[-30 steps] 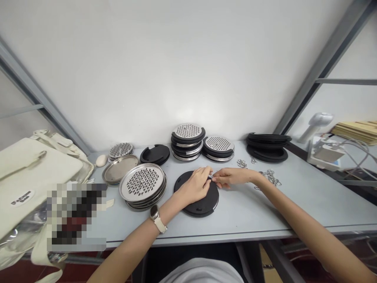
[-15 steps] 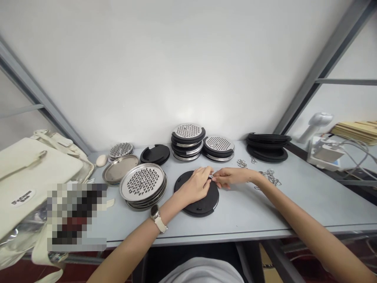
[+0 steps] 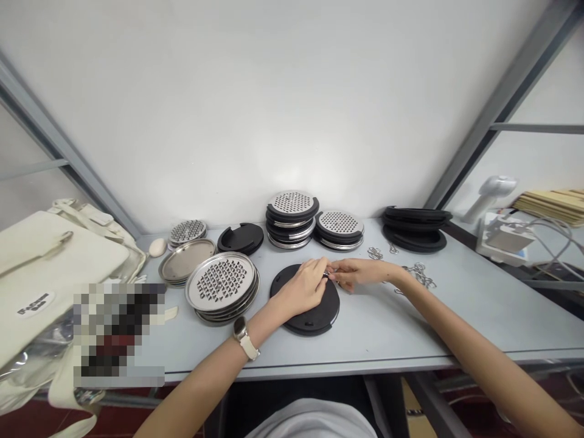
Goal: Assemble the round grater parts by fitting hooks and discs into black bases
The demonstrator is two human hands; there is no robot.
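Observation:
A round black disc lies on the grey table in front of me. My left hand rests over its upper part, fingers bent and pressed onto the disc near its right edge. At that same edge, my right hand pinches a small metal hook whose tip shows between the fingertips. The two hands nearly touch. Right of them lies a loose pile of metal hooks, with a smaller group of hooks behind.
Stacked metal grater discs and a plain metal plate stand left. Behind are stacks of black-rimmed graters and black rings. A cream bag sits far left, a white device far right.
My right fingers have shifted slightly at the disc's edge, closer to my left hand. The disc and my left hand look almost unmoved.

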